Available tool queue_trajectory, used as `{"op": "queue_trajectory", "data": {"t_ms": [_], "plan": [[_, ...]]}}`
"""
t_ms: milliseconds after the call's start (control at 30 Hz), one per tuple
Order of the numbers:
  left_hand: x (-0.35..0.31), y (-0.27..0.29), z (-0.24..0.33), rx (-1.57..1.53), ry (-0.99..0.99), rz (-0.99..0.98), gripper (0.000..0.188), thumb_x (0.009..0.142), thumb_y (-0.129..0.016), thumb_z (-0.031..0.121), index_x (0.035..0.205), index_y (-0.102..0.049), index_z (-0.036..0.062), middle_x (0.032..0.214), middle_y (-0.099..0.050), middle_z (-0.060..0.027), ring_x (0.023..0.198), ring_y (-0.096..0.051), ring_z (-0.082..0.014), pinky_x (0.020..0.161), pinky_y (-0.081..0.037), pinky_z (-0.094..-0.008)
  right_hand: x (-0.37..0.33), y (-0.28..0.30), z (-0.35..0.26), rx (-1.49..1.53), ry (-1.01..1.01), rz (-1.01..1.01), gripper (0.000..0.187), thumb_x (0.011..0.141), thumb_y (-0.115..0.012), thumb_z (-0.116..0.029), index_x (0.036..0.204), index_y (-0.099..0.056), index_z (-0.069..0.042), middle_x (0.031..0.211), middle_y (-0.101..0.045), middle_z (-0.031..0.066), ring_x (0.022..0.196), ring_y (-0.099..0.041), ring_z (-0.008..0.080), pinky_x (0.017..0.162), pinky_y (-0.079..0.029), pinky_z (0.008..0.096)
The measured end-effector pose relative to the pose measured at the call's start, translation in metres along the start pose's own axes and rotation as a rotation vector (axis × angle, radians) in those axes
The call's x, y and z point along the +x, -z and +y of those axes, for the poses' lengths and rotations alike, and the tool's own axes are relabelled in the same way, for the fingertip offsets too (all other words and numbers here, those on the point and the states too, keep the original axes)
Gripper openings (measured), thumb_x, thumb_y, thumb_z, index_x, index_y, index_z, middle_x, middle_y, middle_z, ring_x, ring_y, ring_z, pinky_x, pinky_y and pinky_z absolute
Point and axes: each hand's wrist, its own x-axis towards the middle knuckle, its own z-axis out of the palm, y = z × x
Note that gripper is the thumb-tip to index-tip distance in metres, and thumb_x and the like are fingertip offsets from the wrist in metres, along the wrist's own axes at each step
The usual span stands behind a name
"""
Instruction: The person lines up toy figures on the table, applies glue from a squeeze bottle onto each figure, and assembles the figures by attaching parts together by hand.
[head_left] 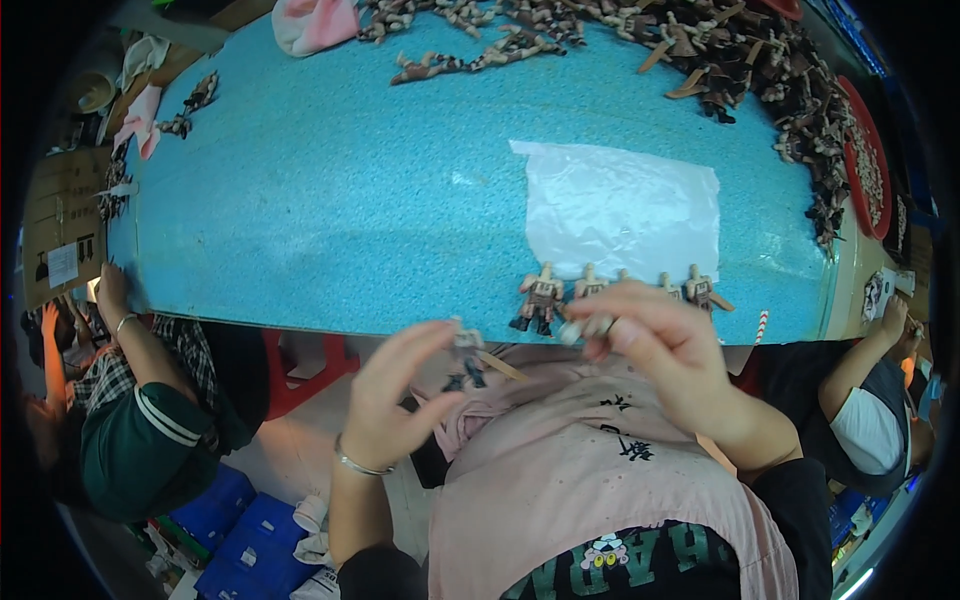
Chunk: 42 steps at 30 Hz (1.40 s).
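Just off the near table edge, my left hand [395, 385] grips a small toy figure [467, 352] with a pale torso and dark legs. A flat tan strip sticks out beside the figure. My right hand [665, 350] is closed, pinching a small pale piece [590, 328] between thumb and fingers; blur hides its exact kind. Behind my right hand, several headless-looking toy figures [543, 294] lie in a row along the near edge of a white plastic sheet [620, 205]. My right hand partly covers some of them.
The blue table [330, 190] carries a large heap of toy figures [720, 60] at its far right. Small pale parts fill a red basin [860, 155] at the right edge. Pink cloth [315, 25] lies at the back. Other people sit at both sides, with blue crates [255, 550] lower left.
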Motion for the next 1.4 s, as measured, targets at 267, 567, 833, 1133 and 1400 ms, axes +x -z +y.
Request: {"op": "queue_trajectory", "data": {"t_ms": [267,567,833,1133,1400], "plan": [[0.001,-0.022,-0.001,-0.097,-0.031,-0.048,0.053,0.069,-0.077,0.008,0.118,-0.058,0.0011,0.116,-0.061,-0.0165,0.107,-0.06,-0.0324,0.091,-0.049,-0.0368,0.001,-0.046,0.032,-0.327,0.217,-0.119,0.02,0.082,-0.066,-0.003,0.101,-0.062,0.002,0.104,-0.058,0.0145,0.092,-0.061,0.0277,0.079,-0.05,0.0337],[0.003,-0.024,-0.002,-0.063,-0.071,-0.037,0.053,0.068,-0.079,0.009,0.116,-0.059,0.002,0.114,-0.062,-0.0157,0.104,-0.061,-0.0305,0.088,-0.05,-0.0357,-0.001,-0.052,0.047,-0.398,0.246,-0.062,0.024,0.081,-0.066,-0.001,0.104,-0.061,0.001,0.108,-0.057,0.0141,0.093,-0.061,0.0285,0.077,-0.052,0.0329],[0.003,-0.028,-0.001,-0.03,-0.082,-0.014,0.058,0.064,-0.084,0.014,0.115,-0.059,0.0018,0.112,-0.062,-0.0158,0.102,-0.062,-0.0301,0.086,-0.051,-0.0355,-0.002,-0.053,0.049,-0.395,0.229,-0.048,0.025,0.08,-0.067,0.0,0.104,-0.062,0.001,0.108,-0.057,0.0141,0.092,-0.062,0.0273,0.076,-0.053,0.0323],[0.006,-0.023,-0.012,-0.184,-0.05,-0.063,0.033,0.076,-0.069,0.001,0.108,-0.064,-0.0005,0.108,-0.064,-0.0157,0.098,-0.063,-0.0267,0.082,-0.051,-0.0329,-0.004,-0.055,0.049,-0.388,0.182,0.002,0.021,0.079,-0.07,-0.002,0.098,-0.062,0.0,0.104,-0.059,0.0131,0.091,-0.062,0.028,0.074,-0.052,0.0328],[0.004,-0.033,-0.018,-0.216,-0.04,0.019,0.023,0.077,-0.07,0.001,0.099,-0.068,-0.0011,0.1,-0.066,-0.0149,0.091,-0.066,-0.0247,0.078,-0.052,-0.0306,-0.003,-0.056,0.049,-0.37,0.152,0.015,0.019,0.074,-0.073,0.003,0.092,-0.065,0.002,0.099,-0.061,0.0128,0.105,-0.063,0.0291,0.084,-0.052,0.0335]]}}
